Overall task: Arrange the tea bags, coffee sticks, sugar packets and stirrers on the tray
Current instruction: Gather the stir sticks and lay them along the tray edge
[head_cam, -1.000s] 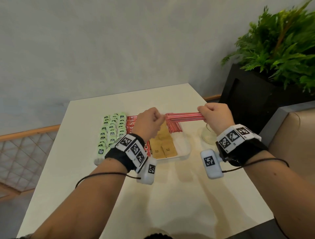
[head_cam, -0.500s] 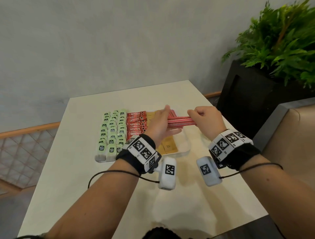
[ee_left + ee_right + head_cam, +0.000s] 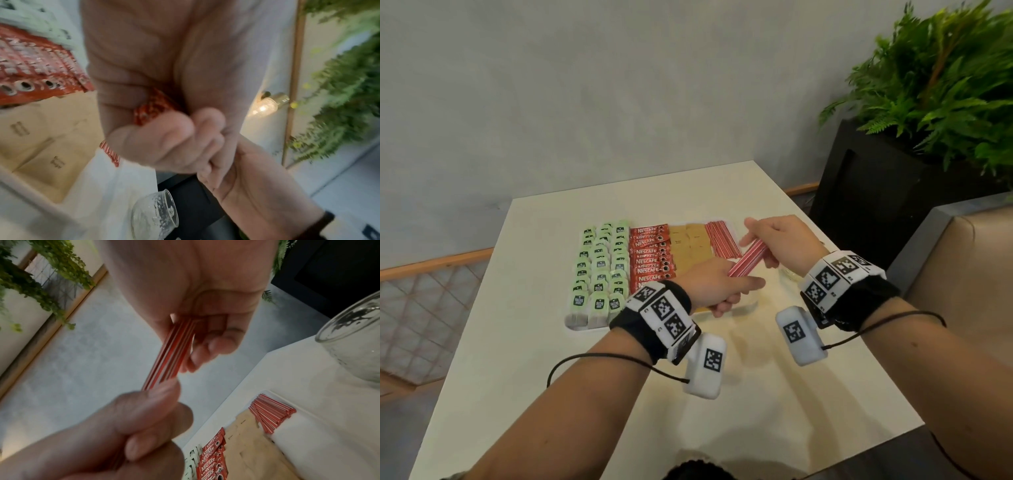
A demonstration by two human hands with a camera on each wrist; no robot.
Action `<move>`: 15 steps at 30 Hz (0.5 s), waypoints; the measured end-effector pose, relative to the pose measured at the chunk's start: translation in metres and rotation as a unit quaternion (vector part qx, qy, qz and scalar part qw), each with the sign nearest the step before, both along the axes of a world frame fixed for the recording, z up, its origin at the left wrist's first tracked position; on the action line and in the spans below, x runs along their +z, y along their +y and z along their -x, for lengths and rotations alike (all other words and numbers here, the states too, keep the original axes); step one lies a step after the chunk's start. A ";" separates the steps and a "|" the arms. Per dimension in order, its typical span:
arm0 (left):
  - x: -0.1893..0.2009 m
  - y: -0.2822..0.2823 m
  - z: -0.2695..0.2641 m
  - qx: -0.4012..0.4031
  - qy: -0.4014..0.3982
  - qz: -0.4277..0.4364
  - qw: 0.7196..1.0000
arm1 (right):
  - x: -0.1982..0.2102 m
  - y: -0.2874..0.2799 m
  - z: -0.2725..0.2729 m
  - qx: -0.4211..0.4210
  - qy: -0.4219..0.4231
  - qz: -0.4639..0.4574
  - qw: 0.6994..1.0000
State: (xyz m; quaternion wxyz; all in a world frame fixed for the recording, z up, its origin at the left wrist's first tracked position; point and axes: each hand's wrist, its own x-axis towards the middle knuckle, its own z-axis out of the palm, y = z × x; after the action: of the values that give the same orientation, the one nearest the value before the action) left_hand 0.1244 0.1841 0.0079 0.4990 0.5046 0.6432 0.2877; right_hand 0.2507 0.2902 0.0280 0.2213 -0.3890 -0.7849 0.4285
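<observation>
A bundle of red-and-white stirrers (image 3: 748,257) slants above the right side of the white tray (image 3: 582,328). My left hand (image 3: 717,286) grips its near end (image 3: 151,106) and my right hand (image 3: 779,240) grips its far end (image 3: 174,347). On the tray lie rows of green tea bags (image 3: 601,270), red Nescafe coffee sticks (image 3: 652,255), brown sugar packets (image 3: 690,241) and more stirrers (image 3: 720,238) at the far right. Both wrist views show fingers curled round the bundle.
An empty glass (image 3: 357,340) stands on the white table (image 3: 774,394) just right of the tray, under my right wrist. A black planter (image 3: 866,192) with a fern stands beyond the table's right edge, beside a beige seat (image 3: 969,260).
The bundle has swung from lying across, level, to slanting near-to-far, and has come lower over the tray. My left hand moved nearer and to the right; both hands kept their grip.
</observation>
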 end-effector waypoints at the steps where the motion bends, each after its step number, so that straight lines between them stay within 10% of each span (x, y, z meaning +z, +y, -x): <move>1: -0.002 -0.001 0.001 0.019 -0.028 0.002 0.999 | -0.001 0.001 -0.001 -0.004 0.032 0.008 0.999; 6: -0.007 -0.005 0.007 0.063 -0.099 0.005 0.993 | -0.007 0.004 -0.001 0.038 0.177 0.066 0.981; 15: -0.010 -0.013 0.023 0.072 -0.125 0.002 0.990 | -0.006 -0.006 0.027 0.069 0.138 0.090 0.984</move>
State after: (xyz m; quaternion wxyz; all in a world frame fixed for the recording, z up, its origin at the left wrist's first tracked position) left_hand 0.1015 0.1713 -0.0019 0.5542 0.4164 0.6111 0.3822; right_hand 0.2240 0.2846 0.0224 0.2612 -0.2893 -0.7304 0.5608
